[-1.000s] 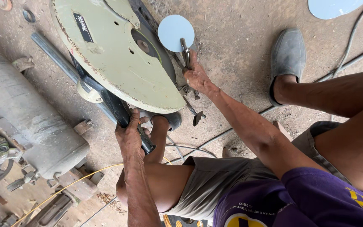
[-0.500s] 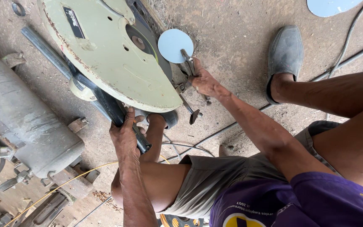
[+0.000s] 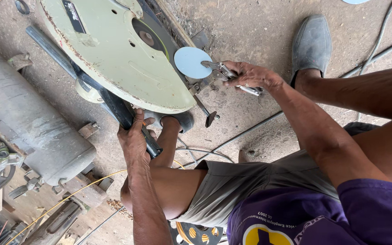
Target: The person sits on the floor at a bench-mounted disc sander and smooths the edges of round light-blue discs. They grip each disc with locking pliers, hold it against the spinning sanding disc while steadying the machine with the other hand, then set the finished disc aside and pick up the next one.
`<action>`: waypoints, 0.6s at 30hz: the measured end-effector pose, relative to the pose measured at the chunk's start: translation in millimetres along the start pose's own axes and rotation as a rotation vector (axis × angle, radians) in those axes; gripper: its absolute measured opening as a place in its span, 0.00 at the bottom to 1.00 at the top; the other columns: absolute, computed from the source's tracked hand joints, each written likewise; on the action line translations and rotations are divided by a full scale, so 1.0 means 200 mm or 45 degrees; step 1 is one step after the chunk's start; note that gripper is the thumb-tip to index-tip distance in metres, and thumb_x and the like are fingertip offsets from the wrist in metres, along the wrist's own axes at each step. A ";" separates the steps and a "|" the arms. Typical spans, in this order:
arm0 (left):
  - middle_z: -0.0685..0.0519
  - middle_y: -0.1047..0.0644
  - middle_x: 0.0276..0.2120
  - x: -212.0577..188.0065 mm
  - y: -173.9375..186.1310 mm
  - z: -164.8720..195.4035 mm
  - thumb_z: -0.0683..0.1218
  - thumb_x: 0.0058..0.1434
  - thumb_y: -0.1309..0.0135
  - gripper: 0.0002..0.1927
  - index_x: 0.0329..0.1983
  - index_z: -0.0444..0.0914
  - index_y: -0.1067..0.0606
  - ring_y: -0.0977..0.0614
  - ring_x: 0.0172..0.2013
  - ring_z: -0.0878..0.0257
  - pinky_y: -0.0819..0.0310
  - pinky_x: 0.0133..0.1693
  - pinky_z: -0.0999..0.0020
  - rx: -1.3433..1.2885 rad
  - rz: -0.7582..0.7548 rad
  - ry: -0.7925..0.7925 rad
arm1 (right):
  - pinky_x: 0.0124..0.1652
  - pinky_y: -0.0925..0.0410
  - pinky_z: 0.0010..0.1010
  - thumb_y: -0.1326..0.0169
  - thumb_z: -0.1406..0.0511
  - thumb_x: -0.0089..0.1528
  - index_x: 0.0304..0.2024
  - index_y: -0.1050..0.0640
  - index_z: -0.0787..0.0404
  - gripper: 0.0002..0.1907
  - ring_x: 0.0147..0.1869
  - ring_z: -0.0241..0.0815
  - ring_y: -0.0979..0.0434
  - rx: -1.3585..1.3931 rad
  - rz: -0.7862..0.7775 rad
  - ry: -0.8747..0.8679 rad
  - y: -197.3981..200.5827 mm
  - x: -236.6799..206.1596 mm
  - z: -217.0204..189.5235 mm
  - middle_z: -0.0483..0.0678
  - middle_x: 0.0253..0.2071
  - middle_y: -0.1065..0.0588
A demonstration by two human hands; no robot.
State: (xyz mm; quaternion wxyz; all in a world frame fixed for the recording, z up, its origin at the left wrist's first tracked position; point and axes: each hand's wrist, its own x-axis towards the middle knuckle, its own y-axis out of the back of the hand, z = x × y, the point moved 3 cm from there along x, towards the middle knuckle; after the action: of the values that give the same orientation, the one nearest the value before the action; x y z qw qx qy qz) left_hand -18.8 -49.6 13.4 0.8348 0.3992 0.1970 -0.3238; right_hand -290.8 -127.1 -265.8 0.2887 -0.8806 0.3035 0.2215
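Clamped around the black handle [image 3: 128,119] of the pale green saw guard [image 3: 114,50], left hand [image 3: 134,138] grips firmly, while right hand [image 3: 250,75] squeezes locking pliers [image 3: 225,72] holding a round metal disc [image 3: 192,62].

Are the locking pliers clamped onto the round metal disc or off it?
Clamped on: the pliers in the right hand grip the pale disc at its edge.

A grey metal cylinder [image 3: 28,122] lies left; yellow cord [image 3: 69,195] and grey cable [image 3: 250,131] cross the concrete floor [image 3: 250,27].
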 end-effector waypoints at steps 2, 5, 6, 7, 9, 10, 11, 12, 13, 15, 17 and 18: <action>0.48 0.19 0.27 0.00 0.00 0.00 0.54 0.59 0.37 0.20 0.50 0.42 0.26 0.28 0.13 0.68 0.37 0.13 0.76 0.002 0.001 0.007 | 0.33 0.26 0.30 0.37 0.63 0.58 0.63 0.27 0.46 0.30 0.30 0.37 0.24 -0.025 -0.040 0.033 0.05 -0.01 0.01 0.47 0.39 0.18; 0.48 0.19 0.27 0.01 -0.01 0.00 0.54 0.59 0.36 0.21 0.50 0.41 0.26 0.28 0.13 0.68 0.36 0.13 0.75 -0.011 -0.017 -0.002 | 0.38 0.23 0.30 0.36 0.64 0.56 0.61 0.24 0.47 0.29 0.40 0.32 0.18 -0.168 -0.078 0.257 0.13 -0.02 0.01 0.44 0.44 0.17; 0.48 0.19 0.27 0.01 -0.01 0.01 0.54 0.59 0.37 0.21 0.51 0.41 0.26 0.28 0.13 0.67 0.35 0.13 0.75 -0.013 -0.022 -0.011 | 0.38 0.22 0.32 0.35 0.65 0.57 0.60 0.23 0.53 0.28 0.38 0.35 0.19 -0.066 -0.090 0.237 0.14 -0.02 0.01 0.48 0.44 0.17; 0.48 0.19 0.27 0.01 -0.01 0.01 0.54 0.59 0.37 0.21 0.51 0.41 0.26 0.28 0.13 0.67 0.35 0.14 0.75 -0.019 -0.024 -0.016 | 0.38 0.22 0.34 0.34 0.67 0.58 0.60 0.23 0.58 0.26 0.36 0.38 0.19 0.035 -0.106 0.213 0.14 -0.03 0.00 0.52 0.43 0.17; 0.48 0.19 0.27 0.01 0.00 0.01 0.55 0.59 0.37 0.22 0.51 0.40 0.26 0.27 0.13 0.68 0.34 0.14 0.75 0.001 -0.014 -0.005 | 0.38 0.21 0.34 0.33 0.68 0.58 0.59 0.25 0.65 0.27 0.38 0.41 0.18 0.308 -0.129 0.295 0.12 -0.03 -0.04 0.55 0.43 0.18; 0.48 0.19 0.27 0.01 0.01 0.01 0.55 0.59 0.37 0.22 0.51 0.40 0.25 0.27 0.13 0.68 0.34 0.14 0.75 0.010 -0.009 0.000 | 0.38 0.20 0.33 0.34 0.68 0.57 0.59 0.27 0.66 0.29 0.40 0.39 0.17 0.481 -0.137 0.401 0.08 -0.05 -0.07 0.54 0.43 0.19; 0.48 0.19 0.27 0.01 0.01 0.01 0.55 0.58 0.36 0.23 0.51 0.39 0.25 0.27 0.14 0.67 0.34 0.14 0.74 0.005 -0.012 -0.003 | 0.39 0.18 0.32 0.34 0.68 0.56 0.59 0.30 0.67 0.31 0.43 0.38 0.15 0.655 -0.147 0.505 0.03 -0.07 -0.11 0.54 0.44 0.20; 0.48 0.19 0.27 0.01 0.01 0.01 0.55 0.58 0.36 0.23 0.51 0.39 0.25 0.27 0.14 0.67 0.34 0.14 0.74 -0.001 -0.017 -0.007 | 0.35 0.20 0.31 0.34 0.69 0.55 0.57 0.33 0.67 0.31 0.38 0.40 0.18 0.469 -0.006 0.383 -0.02 -0.03 -0.13 0.54 0.40 0.22; 0.48 0.19 0.27 0.02 0.02 0.01 0.56 0.58 0.36 0.24 0.51 0.38 0.25 0.27 0.14 0.67 0.33 0.14 0.74 -0.007 -0.023 -0.014 | 0.31 0.21 0.30 0.33 0.71 0.55 0.55 0.36 0.67 0.31 0.33 0.41 0.20 0.281 0.134 0.263 -0.08 0.02 -0.16 0.55 0.36 0.24; 0.48 0.19 0.27 0.02 0.02 0.02 0.56 0.58 0.36 0.24 0.51 0.38 0.25 0.27 0.14 0.67 0.34 0.14 0.74 -0.020 -0.031 -0.019 | 0.26 0.23 0.29 0.34 0.73 0.52 0.52 0.38 0.66 0.31 0.27 0.41 0.23 0.114 0.272 0.167 -0.17 0.09 -0.23 0.53 0.31 0.26; 0.48 0.19 0.26 0.02 0.02 0.02 0.56 0.58 0.36 0.24 0.51 0.38 0.25 0.27 0.14 0.67 0.34 0.14 0.75 -0.013 -0.030 -0.015 | 0.23 0.23 0.27 0.36 0.75 0.48 0.50 0.36 0.63 0.30 0.26 0.38 0.23 0.162 0.275 0.207 -0.25 0.12 -0.28 0.49 0.31 0.27; 0.48 0.19 0.26 0.02 0.02 0.02 0.56 0.58 0.36 0.24 0.51 0.38 0.25 0.27 0.13 0.68 0.34 0.14 0.75 -0.006 -0.024 -0.009 | 0.23 0.24 0.27 0.36 0.75 0.50 0.50 0.36 0.63 0.30 0.26 0.39 0.24 0.176 0.259 0.254 -0.28 0.13 -0.29 0.49 0.30 0.27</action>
State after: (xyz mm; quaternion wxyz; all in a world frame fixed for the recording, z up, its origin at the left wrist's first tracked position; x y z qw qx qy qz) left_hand -12.7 -53.1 15.3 0.8334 0.3942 0.1986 -0.3327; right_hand -222.7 -139.1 -216.1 0.2932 -0.8410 0.4327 0.1397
